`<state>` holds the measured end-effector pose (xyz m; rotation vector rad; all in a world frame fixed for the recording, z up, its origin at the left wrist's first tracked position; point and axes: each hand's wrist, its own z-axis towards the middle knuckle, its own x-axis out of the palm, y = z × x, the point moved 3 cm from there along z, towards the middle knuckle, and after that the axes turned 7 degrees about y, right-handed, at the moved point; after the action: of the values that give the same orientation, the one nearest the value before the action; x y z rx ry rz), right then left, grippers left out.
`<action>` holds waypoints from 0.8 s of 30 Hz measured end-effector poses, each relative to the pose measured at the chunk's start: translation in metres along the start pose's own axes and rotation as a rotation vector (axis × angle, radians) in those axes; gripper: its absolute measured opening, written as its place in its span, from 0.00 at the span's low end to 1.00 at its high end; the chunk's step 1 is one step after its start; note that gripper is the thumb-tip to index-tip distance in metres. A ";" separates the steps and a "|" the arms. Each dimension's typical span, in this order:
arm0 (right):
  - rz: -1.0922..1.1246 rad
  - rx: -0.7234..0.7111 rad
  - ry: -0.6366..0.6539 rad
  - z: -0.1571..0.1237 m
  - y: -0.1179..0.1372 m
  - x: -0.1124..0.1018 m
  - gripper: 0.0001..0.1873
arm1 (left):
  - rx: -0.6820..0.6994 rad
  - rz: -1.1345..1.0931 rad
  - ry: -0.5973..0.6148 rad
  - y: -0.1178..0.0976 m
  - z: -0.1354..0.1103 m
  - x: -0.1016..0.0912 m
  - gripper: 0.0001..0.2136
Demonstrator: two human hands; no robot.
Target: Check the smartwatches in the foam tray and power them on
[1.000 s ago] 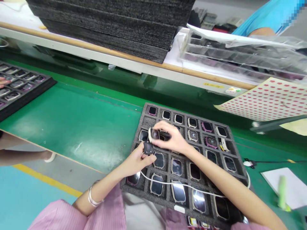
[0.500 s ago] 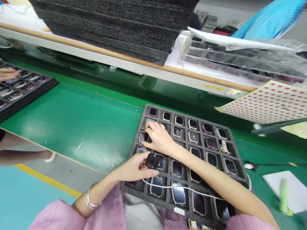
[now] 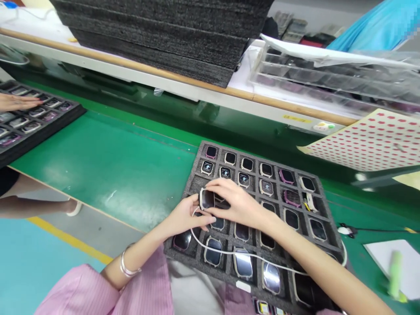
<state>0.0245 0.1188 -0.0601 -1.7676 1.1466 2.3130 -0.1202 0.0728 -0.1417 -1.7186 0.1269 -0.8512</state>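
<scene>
mostly green worktop [image 3: 131,157], blue floor [image 3: 36,262] below

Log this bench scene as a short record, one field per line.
Right hand: holds a watch over the tray
Left hand: close beside that watch; contact unclear, grip partly hidden
Cable: white, runs from the left hand across the tray
Tray: dark foam, watches in compartments, some screens lit
Co-worker's hand: over another tray, far left
Right side: white paper, green object on it
</scene>
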 end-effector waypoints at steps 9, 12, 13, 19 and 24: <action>-0.273 -0.103 -0.078 -0.009 0.016 0.031 0.16 | 0.004 0.026 -0.105 -0.003 -0.005 0.001 0.17; -0.112 -0.091 -0.203 -0.013 0.010 0.040 0.19 | -0.032 0.014 -0.108 -0.006 -0.008 0.001 0.18; -0.062 -0.085 -0.236 -0.015 0.009 0.042 0.20 | -0.042 0.013 -0.102 -0.007 -0.009 0.001 0.19; -0.022 -0.096 -0.292 -0.017 0.008 0.044 0.19 | -0.049 0.039 -0.077 -0.008 -0.011 0.001 0.18; -0.054 -0.115 -0.286 -0.019 0.008 0.045 0.20 | -0.032 0.074 -0.062 -0.008 -0.011 0.001 0.17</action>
<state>0.0207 0.0844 -0.0956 -1.4127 0.9272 2.5385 -0.1284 0.0662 -0.1329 -1.7581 0.1616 -0.7442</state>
